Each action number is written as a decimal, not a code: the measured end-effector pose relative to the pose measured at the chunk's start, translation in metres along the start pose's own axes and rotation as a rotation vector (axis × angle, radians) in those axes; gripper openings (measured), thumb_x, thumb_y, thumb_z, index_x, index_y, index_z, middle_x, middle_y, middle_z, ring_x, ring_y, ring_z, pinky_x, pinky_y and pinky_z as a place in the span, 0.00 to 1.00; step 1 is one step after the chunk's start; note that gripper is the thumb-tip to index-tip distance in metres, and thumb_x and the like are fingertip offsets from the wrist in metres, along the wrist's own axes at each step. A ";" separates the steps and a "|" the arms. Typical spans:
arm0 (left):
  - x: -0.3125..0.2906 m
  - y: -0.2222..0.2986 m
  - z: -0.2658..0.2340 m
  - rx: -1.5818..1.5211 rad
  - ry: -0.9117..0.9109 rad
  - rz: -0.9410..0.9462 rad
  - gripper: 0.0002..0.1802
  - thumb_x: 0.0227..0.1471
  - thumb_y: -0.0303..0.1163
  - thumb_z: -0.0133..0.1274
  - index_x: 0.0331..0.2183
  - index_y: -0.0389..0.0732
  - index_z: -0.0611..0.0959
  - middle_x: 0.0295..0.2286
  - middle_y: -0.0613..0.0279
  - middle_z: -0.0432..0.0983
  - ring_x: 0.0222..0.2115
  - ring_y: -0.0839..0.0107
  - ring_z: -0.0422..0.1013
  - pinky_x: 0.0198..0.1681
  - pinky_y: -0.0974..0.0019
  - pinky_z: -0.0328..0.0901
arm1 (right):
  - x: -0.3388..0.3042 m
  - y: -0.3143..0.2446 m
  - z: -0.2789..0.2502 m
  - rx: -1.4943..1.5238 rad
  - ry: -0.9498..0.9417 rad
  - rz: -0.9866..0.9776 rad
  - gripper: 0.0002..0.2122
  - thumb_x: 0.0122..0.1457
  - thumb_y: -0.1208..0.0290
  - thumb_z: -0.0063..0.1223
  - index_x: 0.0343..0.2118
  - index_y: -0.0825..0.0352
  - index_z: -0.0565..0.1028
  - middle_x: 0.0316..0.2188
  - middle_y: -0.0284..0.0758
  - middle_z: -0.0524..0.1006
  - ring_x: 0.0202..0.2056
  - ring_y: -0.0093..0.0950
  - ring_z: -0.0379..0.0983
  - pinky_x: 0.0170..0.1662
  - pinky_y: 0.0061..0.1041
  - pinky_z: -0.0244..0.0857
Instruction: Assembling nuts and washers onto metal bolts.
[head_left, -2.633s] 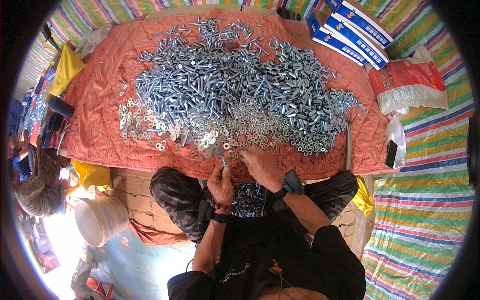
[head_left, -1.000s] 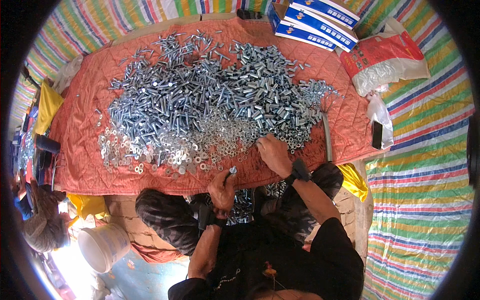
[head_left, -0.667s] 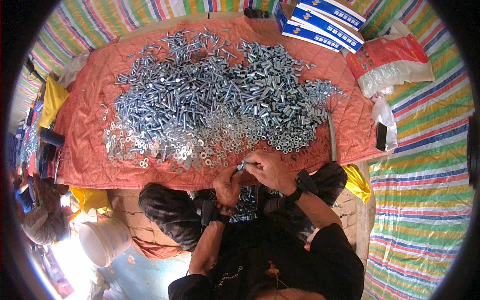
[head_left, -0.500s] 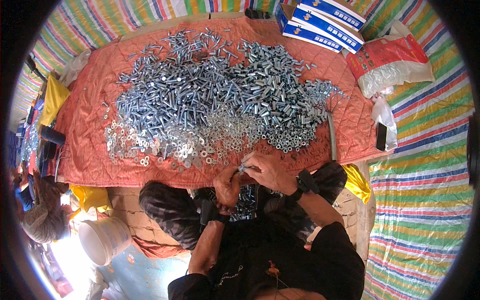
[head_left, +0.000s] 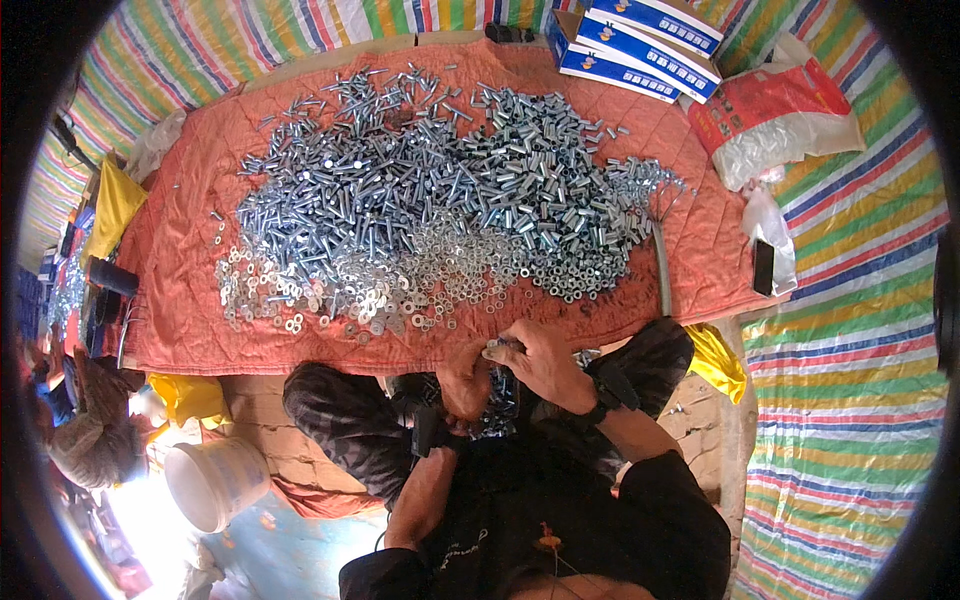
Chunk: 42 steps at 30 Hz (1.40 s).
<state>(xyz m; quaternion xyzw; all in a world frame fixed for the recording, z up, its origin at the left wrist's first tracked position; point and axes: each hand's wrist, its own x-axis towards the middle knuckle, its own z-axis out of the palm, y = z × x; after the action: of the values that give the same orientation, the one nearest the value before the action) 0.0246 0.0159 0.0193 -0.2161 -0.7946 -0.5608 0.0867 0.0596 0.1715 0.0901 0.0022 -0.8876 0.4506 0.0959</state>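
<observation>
From where I stand, just one metal fastener (head_left: 491, 347) is being worked on, held in front of the person's body close to the cloth's near edge. The left hand (head_left: 464, 384) is curled closed about it, while the right hand (head_left: 542, 364) meets it from two o'clock, thumb and fingertips pinching its end. I'd judge this single piece partway along, as both hands are on it at once. Counting from the hands, a pile of metal parts (head_left: 500, 403) sits at six o'clock between the legs; those may be finished ones, but I can't make out how they're put together. Plenty looks left loose on the red quilted cloth (head_left: 690, 255): bolts (head_left: 370, 185) heaped at eleven o'clock, short sleeves (head_left: 540, 165) at twelve, broad flat washers (head_left: 385, 297) at ten, little rings (head_left: 462, 262) between eleven and twelve, and nuts (head_left: 575, 277) toward one. With stock that deep, I'd call the whole job far from over. As for the fastener, it's small and silvery grey, with a dull shine where it shows between the fingers. Most of it is covered, so I can't tell whether a washer or nut is on it, nor which way its head points.
</observation>
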 end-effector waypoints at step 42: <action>0.026 0.012 -0.014 -0.173 -0.110 -0.223 0.08 0.57 0.26 0.56 0.38 0.33 0.84 0.18 0.63 0.73 0.20 0.76 0.68 0.24 0.67 0.64 | -0.021 -0.021 -0.023 0.196 0.133 -0.125 0.37 0.53 0.72 0.64 0.65 0.68 0.58 0.56 0.41 0.72 0.62 0.38 0.63 0.65 0.40 0.50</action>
<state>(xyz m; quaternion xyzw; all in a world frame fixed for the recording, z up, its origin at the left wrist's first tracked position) 0.0049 0.0132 0.0443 -0.1637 -0.7658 -0.6206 -0.0388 0.0862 0.1754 0.1167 0.0368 -0.8291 0.5274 0.1820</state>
